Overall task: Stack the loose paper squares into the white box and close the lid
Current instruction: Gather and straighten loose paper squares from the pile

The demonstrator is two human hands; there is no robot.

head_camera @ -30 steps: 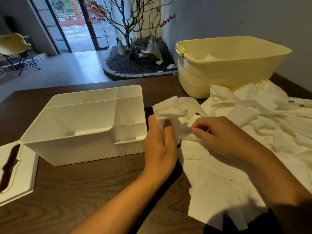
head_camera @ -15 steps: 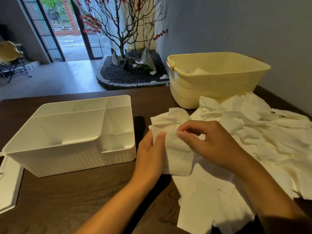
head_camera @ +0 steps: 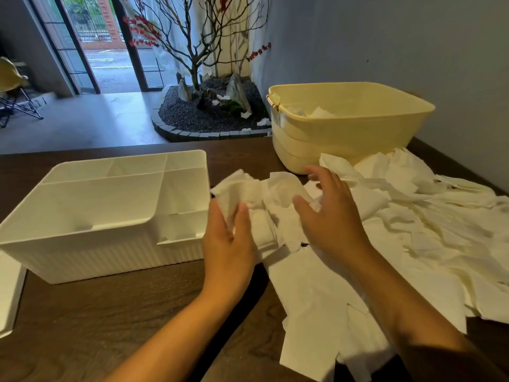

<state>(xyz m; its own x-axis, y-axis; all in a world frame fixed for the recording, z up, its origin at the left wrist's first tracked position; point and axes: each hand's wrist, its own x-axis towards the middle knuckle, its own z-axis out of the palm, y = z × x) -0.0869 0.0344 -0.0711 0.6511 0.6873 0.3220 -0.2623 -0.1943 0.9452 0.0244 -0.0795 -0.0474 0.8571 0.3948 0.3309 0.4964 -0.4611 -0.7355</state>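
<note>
The white box [head_camera: 82, 252] stands open on the left of the dark wooden table, with several compartments inside. Its lid [head_camera: 9, 293] lies flat at the far left edge. A bunch of white paper squares [head_camera: 248, 194] rises just right of the box, and my left hand [head_camera: 228, 244] pinches it between thumb and fingers. My right hand [head_camera: 327, 213] hovers over the bunch with fingers spread and holds nothing. A large loose heap of paper squares [head_camera: 413, 230] covers the table's right side.
A pale yellow tub [head_camera: 349, 125] with some paper inside stands at the back right, touching the heap. A grey wall runs along the right. Beyond the table's far edge lie a gravel bed with a bare tree [head_camera: 198, 64] and a glass door.
My right hand has let go of the paper and opened, lifting toward the tub. My left hand keeps hold of the bunch. The view has tilted down a little.
</note>
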